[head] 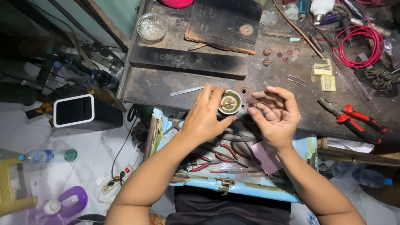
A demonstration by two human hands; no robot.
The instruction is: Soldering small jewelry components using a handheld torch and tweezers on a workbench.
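Between your two hands, at the near edge of the dark scorched work surface (166,85), sits the small round brass-coloured dish (229,102). Your left hand (205,117) cups its left side, fingers curled against the rim. Your right hand (276,113) pinches a small reddish coiled-wire piece (251,101) just right of the dish. Red-handled pliers (354,118) lie well to the right.

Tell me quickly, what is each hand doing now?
Left hand: closed around the small round brass-coloured metal cup.
Right hand: fingertips pinch a small reddish spiky metal piece.
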